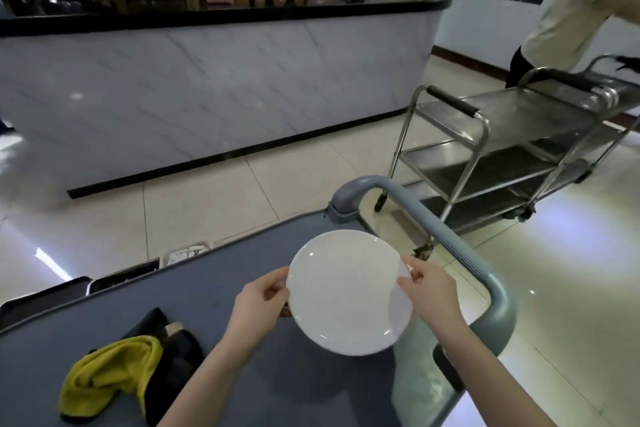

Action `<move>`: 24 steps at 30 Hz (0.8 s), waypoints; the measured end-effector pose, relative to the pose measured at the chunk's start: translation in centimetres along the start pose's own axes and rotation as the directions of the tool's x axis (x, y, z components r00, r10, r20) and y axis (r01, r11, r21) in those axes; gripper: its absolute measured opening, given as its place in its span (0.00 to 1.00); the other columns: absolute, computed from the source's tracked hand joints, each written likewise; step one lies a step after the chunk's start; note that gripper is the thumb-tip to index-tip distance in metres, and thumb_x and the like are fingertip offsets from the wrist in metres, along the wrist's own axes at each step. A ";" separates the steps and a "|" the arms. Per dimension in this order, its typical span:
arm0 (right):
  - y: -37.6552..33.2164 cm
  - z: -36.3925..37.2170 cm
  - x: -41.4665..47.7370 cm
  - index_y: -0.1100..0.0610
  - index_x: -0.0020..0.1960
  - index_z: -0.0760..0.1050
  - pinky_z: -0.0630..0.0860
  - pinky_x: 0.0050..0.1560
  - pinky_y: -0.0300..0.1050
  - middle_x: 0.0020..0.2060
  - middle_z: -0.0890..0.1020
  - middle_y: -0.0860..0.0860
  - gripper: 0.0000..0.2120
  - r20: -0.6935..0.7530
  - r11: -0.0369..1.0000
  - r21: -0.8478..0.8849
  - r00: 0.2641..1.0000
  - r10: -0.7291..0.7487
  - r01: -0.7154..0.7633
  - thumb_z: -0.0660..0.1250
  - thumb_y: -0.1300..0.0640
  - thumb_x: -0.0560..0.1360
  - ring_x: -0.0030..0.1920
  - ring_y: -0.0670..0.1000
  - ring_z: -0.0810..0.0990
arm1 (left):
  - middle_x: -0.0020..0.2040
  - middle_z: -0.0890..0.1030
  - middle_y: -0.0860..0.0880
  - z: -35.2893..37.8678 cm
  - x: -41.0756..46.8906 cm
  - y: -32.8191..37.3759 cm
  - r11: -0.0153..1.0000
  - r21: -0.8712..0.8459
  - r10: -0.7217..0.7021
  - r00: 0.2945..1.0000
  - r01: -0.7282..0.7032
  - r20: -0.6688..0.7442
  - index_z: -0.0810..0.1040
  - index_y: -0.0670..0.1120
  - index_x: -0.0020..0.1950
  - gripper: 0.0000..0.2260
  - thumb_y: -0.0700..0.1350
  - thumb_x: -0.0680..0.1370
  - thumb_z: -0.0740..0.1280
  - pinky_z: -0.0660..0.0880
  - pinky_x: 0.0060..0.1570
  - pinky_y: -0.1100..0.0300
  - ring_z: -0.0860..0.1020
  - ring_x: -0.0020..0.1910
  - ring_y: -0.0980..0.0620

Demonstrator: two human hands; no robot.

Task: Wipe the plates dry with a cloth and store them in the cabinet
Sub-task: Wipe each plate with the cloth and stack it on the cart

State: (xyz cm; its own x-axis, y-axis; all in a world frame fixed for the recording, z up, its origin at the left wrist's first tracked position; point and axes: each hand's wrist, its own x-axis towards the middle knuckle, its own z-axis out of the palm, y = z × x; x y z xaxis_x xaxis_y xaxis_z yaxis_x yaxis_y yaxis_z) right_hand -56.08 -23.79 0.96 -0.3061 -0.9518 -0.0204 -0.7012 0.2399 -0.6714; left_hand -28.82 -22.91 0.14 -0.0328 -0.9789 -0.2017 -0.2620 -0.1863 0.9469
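A white plate [349,291] is held in the air by 2 hands, tilted so its upper face looks toward the camera, above the right end of a grey cart [242,270].

The main risk, as I judge it, is a dropped plate. Each hand grips only the edge, and if the plate is wet the glazed rim may slip through the fingers. Part of the plate hangs between the cart top and its curved grey handle [450,236], so a slip could send it past the cart onto the tiled floor [207,211], where it would likely break. A knock against that handle could chip it too. A 2nd risk: a steel trolley [519,121] stands near on the right, with another person [571,10] leaning over it, and a bump from that side could jar the grip.

The left hand [258,302] pinches the plate's left rim, fingers curled behind it. The right hand [429,291] pinches the right rim, thumb on the upper face. The plate spans the gap between the 2 hands, touching both.

The yellow cloth [107,374] lies crumpled on the cart top, well to the left of the plate and touched by neither hand — so 1 hand must let go to reach it. A dark cloth [173,350] lies against it. No cabinet is in view.
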 end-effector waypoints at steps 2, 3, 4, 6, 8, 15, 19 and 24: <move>0.9 0.0 1.0 0.53 0.54 0.80 0.65 0.32 0.36 0.34 0.75 0.54 0.13 0.023 0.999 -0.054 1.000 0.001 0.000 0.65 0.62 0.72 0.36 0.51 0.73 | 0.43 0.86 0.53 1.0 0.8 0.0 0.999 0.025 -0.025 1.000 0.025 0.004 0.82 0.61 0.56 0.19 0.37 0.79 0.62 0.81 0.44 0.63 0.85 0.43 0.53; 1.2 0.0 1.4 0.55 0.53 0.80 0.63 0.32 0.37 0.33 0.73 0.53 0.12 0.042 0.997 -0.073 0.999 0.005 -0.002 0.64 0.63 0.72 0.35 0.50 0.71 | 0.43 0.86 0.53 1.5 1.2 0.0 0.998 0.039 -0.044 0.999 0.044 0.007 0.82 0.60 0.56 0.20 0.36 0.79 0.61 0.81 0.45 0.62 0.85 0.42 0.53; 1.6 0.1 1.7 0.55 0.52 0.80 0.61 0.32 0.37 0.33 0.71 0.52 0.11 0.061 0.997 -0.080 0.998 0.010 -0.005 0.63 0.63 0.72 0.34 0.48 0.69 | 0.43 0.86 0.53 1.9 1.5 -0.1 0.997 0.052 -0.058 0.998 0.058 0.010 0.82 0.59 0.57 0.20 0.35 0.78 0.60 0.81 0.46 0.62 0.85 0.42 0.53; 2.1 0.2 2.3 0.51 0.52 0.80 0.60 0.32 0.37 0.32 0.69 0.51 0.14 0.082 0.998 -0.067 0.997 0.013 -0.008 0.62 0.64 0.72 0.33 0.47 0.68 | 0.42 0.86 0.55 2.5 1.9 -0.1 0.995 0.087 -0.059 0.998 0.058 0.016 0.82 0.59 0.57 0.22 0.34 0.78 0.60 0.81 0.44 0.65 0.85 0.40 0.54; 2.5 0.2 2.8 0.50 0.54 0.79 0.59 0.31 0.35 0.34 0.70 0.52 0.16 0.084 0.998 -0.063 0.996 0.014 -0.009 0.62 0.65 0.73 0.33 0.46 0.67 | 0.40 0.85 0.57 3.1 2.3 0.1 0.990 0.137 -0.033 0.999 0.030 0.017 0.82 0.61 0.55 0.23 0.34 0.76 0.59 0.78 0.40 0.71 0.84 0.38 0.56; 2.6 0.8 3.4 0.50 0.64 0.76 0.63 0.37 0.33 0.44 0.72 0.52 0.19 0.095 0.999 -0.049 0.995 0.018 -0.014 0.65 0.62 0.75 0.41 0.48 0.70 | 0.34 0.76 0.54 3.1 2.9 0.1 0.930 0.366 0.042 0.997 -0.018 -0.057 0.83 0.62 0.52 0.20 0.38 0.74 0.60 0.80 0.47 0.59 0.80 0.36 0.54; 2.3 1.3 3.3 0.51 0.67 0.73 0.66 0.49 0.36 0.51 0.70 0.51 0.20 0.076 0.997 0.008 0.995 0.070 -0.071 0.66 0.61 0.76 0.47 0.49 0.72 | 0.43 0.72 0.48 2.9 3.4 -0.5 0.909 0.416 0.047 0.994 -0.002 -0.099 0.84 0.53 0.50 0.13 0.38 0.75 0.64 0.80 0.50 0.56 0.76 0.41 0.50; 2.5 1.5 2.8 0.50 0.70 0.68 0.69 0.51 0.42 0.57 0.72 0.54 0.23 0.110 0.998 -0.020 0.992 0.066 -0.064 0.63 0.60 0.76 0.54 0.54 0.73 | 0.53 0.73 0.56 2.8 3.4 -0.9 0.918 0.396 -0.019 1.000 0.014 0.010 0.74 0.60 0.67 0.21 0.44 0.76 0.67 0.69 0.48 0.74 0.76 0.52 0.61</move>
State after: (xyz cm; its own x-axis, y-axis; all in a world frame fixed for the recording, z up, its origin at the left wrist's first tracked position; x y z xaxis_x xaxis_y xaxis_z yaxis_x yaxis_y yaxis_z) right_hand -57.73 -26.16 -1.92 -0.2790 -0.9492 -0.1457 -0.6931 0.3041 -0.6536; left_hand -31.43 -25.82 -2.15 -0.0374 -0.9742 -0.2225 -0.6233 -0.1513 0.7672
